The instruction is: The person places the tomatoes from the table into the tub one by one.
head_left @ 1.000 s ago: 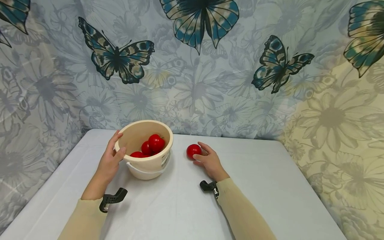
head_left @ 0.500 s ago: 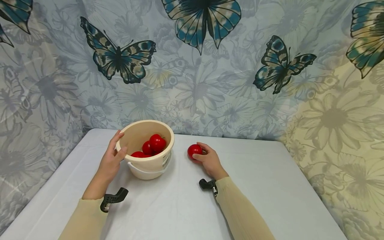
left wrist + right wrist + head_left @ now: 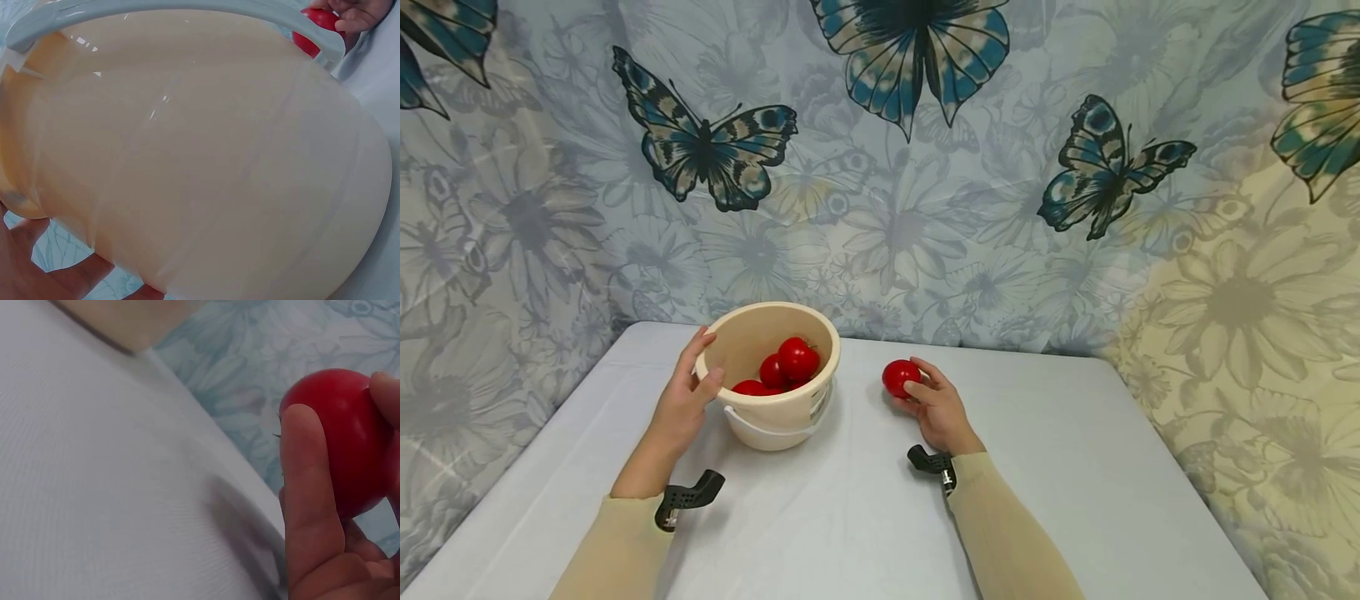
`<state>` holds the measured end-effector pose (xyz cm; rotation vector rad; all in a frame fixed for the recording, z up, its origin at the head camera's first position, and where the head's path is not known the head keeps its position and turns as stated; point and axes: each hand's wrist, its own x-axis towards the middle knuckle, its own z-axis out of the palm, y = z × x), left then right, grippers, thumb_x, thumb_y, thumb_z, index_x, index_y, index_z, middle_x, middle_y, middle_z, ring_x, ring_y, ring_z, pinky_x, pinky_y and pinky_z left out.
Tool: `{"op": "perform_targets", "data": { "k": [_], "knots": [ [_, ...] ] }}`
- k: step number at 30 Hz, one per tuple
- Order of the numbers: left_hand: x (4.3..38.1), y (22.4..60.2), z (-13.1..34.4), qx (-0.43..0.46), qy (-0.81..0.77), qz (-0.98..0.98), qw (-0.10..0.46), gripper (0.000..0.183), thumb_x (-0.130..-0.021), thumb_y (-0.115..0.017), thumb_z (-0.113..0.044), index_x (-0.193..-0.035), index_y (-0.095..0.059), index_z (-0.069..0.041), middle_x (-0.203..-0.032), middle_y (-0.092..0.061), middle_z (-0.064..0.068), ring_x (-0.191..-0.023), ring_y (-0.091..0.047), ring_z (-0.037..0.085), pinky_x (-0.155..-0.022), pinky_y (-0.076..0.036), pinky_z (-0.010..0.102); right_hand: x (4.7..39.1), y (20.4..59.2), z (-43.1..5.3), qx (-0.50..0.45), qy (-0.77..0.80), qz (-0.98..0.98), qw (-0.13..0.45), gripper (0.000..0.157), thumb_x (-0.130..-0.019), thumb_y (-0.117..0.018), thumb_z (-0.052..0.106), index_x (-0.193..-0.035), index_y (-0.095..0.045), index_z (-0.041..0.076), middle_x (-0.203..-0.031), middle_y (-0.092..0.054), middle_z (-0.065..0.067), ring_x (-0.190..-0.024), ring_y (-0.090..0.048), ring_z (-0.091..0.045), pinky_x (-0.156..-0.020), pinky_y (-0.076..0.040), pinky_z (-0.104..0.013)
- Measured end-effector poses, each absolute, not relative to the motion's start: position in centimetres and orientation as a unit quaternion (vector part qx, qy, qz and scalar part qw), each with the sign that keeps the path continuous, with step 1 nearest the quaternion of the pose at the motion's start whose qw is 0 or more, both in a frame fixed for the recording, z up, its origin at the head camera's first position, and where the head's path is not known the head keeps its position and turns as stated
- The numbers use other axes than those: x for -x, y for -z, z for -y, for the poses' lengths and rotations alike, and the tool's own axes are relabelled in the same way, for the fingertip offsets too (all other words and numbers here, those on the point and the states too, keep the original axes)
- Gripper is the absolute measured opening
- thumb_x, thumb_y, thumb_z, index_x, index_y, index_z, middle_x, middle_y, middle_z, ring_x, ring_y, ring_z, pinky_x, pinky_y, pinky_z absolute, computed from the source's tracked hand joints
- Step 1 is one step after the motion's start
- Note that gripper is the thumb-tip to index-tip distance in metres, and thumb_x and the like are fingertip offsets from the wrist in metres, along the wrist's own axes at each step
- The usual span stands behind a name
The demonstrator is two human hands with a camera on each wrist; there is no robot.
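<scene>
A cream plastic bucket (image 3: 767, 410) stands on the table at centre left, tipped slightly toward me. My left hand (image 3: 679, 408) grips its rim on the left side, thumb over the edge and fingers along the outside. Several red tomatoes (image 3: 797, 358) lie inside. To the right of the bucket, my right hand (image 3: 942, 410) holds another red tomato (image 3: 898, 379) between thumb and fingers. In the right wrist view this tomato (image 3: 356, 450) sits above the tabletop, a shadow falling on the cloth below. The left wrist view is mostly filled by the bucket wall (image 3: 206, 150).
The bucket's pale handle (image 3: 775, 432) hangs down its front. A white cloth covers the table (image 3: 820, 525). Close behind the table's far edge hangs a curtain (image 3: 895, 275) printed with butterflies and flowers. Each wrist carries a black camera mount (image 3: 692, 493).
My right hand has closed its fingers round the tomato and raised it a little from the table. The left hand keeps its grip on the bucket. The head view has shifted slightly.
</scene>
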<state>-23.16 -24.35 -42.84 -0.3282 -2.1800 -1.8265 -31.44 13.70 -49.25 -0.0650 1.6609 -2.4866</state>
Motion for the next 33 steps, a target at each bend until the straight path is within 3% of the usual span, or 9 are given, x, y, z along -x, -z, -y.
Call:
{"op": "perform_targets", "data": {
  "k": [6, 13, 22, 33],
  "knots": [
    [22.9, 42.9, 24.2, 0.111, 0.627, 0.759, 0.135, 0.058, -0.103, -0.051, -0.013, -0.155, -0.027, -0.009, -0.166, -0.004, 0.004, -0.144, -0.020, 0.042, -0.093, -0.037, 0.011, 30.1, 47.7, -13.4, 0.059, 0.818, -0.568, 0.071, 0.057, -0.093, -0.064, -0.003, -0.146, -0.045, 0.004, -0.140, -0.045, -0.019, -0.123, -0.048, -0.041, -0.083, -0.056, -0.044],
    [22.9, 42.8, 24.3, 0.116, 0.631, 0.754, 0.143, 0.057, -0.102, -0.051, -0.010, -0.155, -0.027, -0.008, -0.165, -0.005, 0.006, -0.144, -0.020, 0.042, -0.094, -0.037, 0.011, 27.8, 42.1, -11.5, 0.139, 0.799, -0.579, 0.080, 0.058, -0.089, -0.071, 0.005, -0.143, -0.049, 0.004, -0.141, -0.046, -0.019, -0.123, -0.049, -0.042, -0.082, -0.056, -0.048],
    [23.2, 42.9, 24.2, 0.117, 0.633, 0.753, 0.140, 0.058, -0.102, -0.052, -0.010, -0.155, -0.028, -0.008, -0.165, -0.004, 0.004, -0.143, -0.021, 0.042, -0.093, -0.038, 0.012, 24.4, 37.1, -9.0, 0.180, 0.768, -0.609, 0.084, 0.056, -0.088, -0.070, 0.001, -0.141, -0.053, 0.005, -0.135, -0.052, -0.022, -0.115, -0.056, -0.040, -0.081, -0.056, -0.048],
    [23.3, 43.0, 24.4, 0.121, 0.638, 0.747, 0.145, 0.057, -0.102, -0.052, -0.010, -0.155, -0.028, -0.007, -0.165, -0.005, 0.005, -0.143, -0.022, 0.043, -0.094, -0.038, 0.012, 25.4, 31.6, -4.0, 0.238, 0.713, -0.653, 0.094, 0.053, -0.089, -0.073, 0.009, -0.139, -0.056, 0.014, -0.132, -0.056, -0.014, -0.112, -0.060, -0.035, -0.080, -0.056, -0.049]
  ]
}}
